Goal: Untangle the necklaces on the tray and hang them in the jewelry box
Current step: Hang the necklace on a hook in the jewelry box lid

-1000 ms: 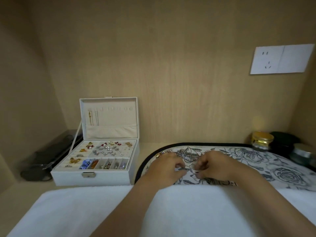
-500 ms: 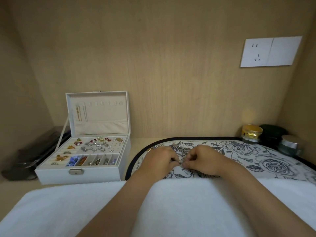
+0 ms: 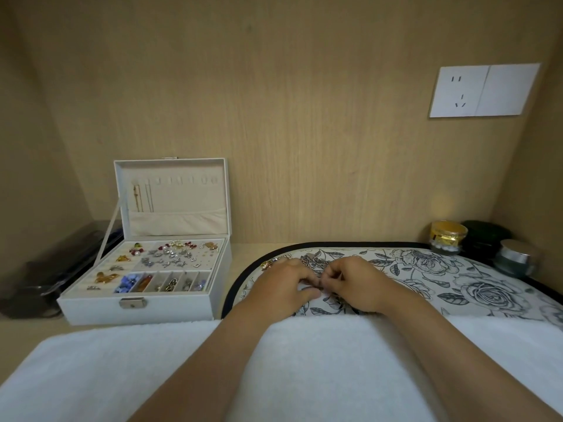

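left hand [image 3: 285,286] and right hand [image 3: 358,284] rest on the floral tray [image 3: 475,289], fingertips curled, each pinching a strand of the tangled necklaces [image 3: 316,262] between them; jewelry box [image 3: 170,310] stands open left of the tray, 2 chains [image 3: 142,194] hanging in its lid

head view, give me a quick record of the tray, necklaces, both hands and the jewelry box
left hand: fingers curled, pinching the necklaces
right hand: fingers curled, pinching the same tangle, near the left hand
necklaces: tangled heap on the tray
tray: floral, black rim, right of the jewelry box
jewelry box: open, lid upright, two chains hang from its leftmost hooks
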`<state>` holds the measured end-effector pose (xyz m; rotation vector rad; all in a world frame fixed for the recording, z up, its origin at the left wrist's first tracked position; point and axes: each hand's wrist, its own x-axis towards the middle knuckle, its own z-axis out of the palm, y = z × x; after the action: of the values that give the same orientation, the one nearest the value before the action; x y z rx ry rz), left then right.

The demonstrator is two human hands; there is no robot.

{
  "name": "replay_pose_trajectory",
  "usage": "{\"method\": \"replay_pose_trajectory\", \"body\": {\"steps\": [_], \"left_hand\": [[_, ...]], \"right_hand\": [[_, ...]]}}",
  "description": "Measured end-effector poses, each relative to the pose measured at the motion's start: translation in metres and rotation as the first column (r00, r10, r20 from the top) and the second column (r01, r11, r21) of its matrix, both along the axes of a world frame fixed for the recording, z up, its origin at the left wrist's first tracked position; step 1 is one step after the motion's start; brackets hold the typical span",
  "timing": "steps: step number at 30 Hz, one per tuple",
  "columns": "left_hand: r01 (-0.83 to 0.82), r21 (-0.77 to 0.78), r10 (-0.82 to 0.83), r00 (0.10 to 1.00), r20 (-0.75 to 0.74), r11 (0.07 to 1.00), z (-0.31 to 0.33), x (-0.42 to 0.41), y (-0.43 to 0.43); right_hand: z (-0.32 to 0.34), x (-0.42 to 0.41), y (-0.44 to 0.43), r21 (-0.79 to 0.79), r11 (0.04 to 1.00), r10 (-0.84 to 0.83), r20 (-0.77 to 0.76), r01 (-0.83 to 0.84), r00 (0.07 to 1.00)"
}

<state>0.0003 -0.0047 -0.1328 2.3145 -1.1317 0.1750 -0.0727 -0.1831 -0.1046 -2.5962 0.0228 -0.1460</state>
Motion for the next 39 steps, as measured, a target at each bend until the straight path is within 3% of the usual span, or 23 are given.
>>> {"method": "replay_pose_trajectory", "body": {"steps": [4,10,13,17,21,23,26,28,30,33,35,36,39], "left_hand": [[-0.031,-0.081,0.025,0.997,-0.069,0.996,0.002,-0.002,-0.001],[-0.163,-0.231,0.039,0.885,-0.463,0.959,0.019,-0.011,0.001],[-0.226,-0.346,-0.034,0.794,-0.607,0.911,0.031,-0.014,0.003],[-0.241,-0.375,-0.043,0.791,-0.610,0.895,0.042,-0.014,0.009],[-0.250,-0.424,-0.097,0.758,-0.645,0.870,0.044,-0.010,0.020],[-0.224,-0.529,-0.271,0.661,-0.699,0.819,0.044,-0.007,0.025],[-0.326,-0.636,-0.483,0.439,-0.757,0.700,0.048,-0.006,0.031],[-0.393,-0.640,-0.504,0.400,-0.766,0.660,0.052,-0.006,0.034],[-0.487,-0.592,-0.412,0.432,-0.802,0.642,0.050,-0.001,0.035],[-0.570,-0.452,-0.035,0.595,-0.803,0.686,0.037,0.007,0.037],[-0.552,-0.269,0.340,0.758,-0.556,0.789,0.030,0.007,0.039],[-0.542,-0.203,0.436,0.806,-0.400,0.815,0.026,0.005,0.039],[-0.497,-0.173,0.454,0.859,-0.237,0.850,0.021,-0.001,0.036]], "right_hand": [[0.002,0.000,0.001,0.262,0.965,0.004,0.059,-0.020,0.998],[0.006,0.000,0.002,0.623,0.781,0.005,0.075,-0.051,0.997],[0.006,0.001,0.000,0.662,0.747,0.042,0.048,-0.063,0.998],[0.006,0.000,0.002,0.581,0.812,0.070,0.014,-0.066,0.997],[0.008,0.001,0.003,0.654,0.754,0.085,-0.006,-0.060,0.996],[0.011,-0.001,0.003,0.730,0.682,0.083,-0.023,-0.040,0.996],[0.016,-0.007,0.005,0.801,0.598,0.110,-0.058,-0.019,0.992],[0.019,-0.011,0.004,0.843,0.538,0.127,-0.056,-0.022,0.990],[0.019,-0.012,0.002,0.882,0.471,0.130,-0.035,-0.031,0.991],[0.016,-0.011,-0.002,0.941,0.329,0.137,0.031,-0.075,0.990],[0.015,-0.010,-0.002,0.950,0.294,0.122,0.066,-0.100,0.990],[0.015,-0.009,-0.001,0.946,0.304,0.115,0.079,-0.111,0.990],[0.015,-0.009,0.003,0.905,0.403,0.120,0.093,-0.134,0.988]]}}
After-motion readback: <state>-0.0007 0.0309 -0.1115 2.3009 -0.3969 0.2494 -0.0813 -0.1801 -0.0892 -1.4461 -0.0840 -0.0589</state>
